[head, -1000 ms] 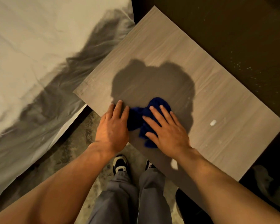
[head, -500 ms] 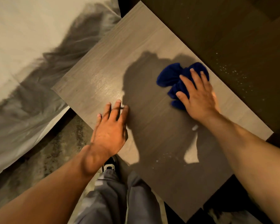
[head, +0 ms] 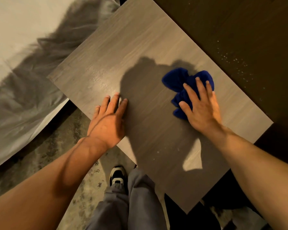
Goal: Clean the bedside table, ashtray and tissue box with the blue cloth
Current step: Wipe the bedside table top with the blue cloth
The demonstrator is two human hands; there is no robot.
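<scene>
The blue cloth [head: 186, 85] is pressed flat under the right hand [head: 202, 108] (fingers spread) near the bedside table's [head: 140, 47] far edge for wiping, while the table is steadied by the flat, close-fingered left hand [head: 106, 123].

Beyond the fingertips of the left hand [head: 106, 123], the bedside table [head: 126, 52] top runs bare to its far corner. Between the left hand and the right hand [head: 201, 108], bare wood lies open. The crumpled blue cloth [head: 181, 82] blocks the way ahead of the right hand; the table edge lies just beyond it. White bedding [head: 20, 63] lies left of the left hand
</scene>
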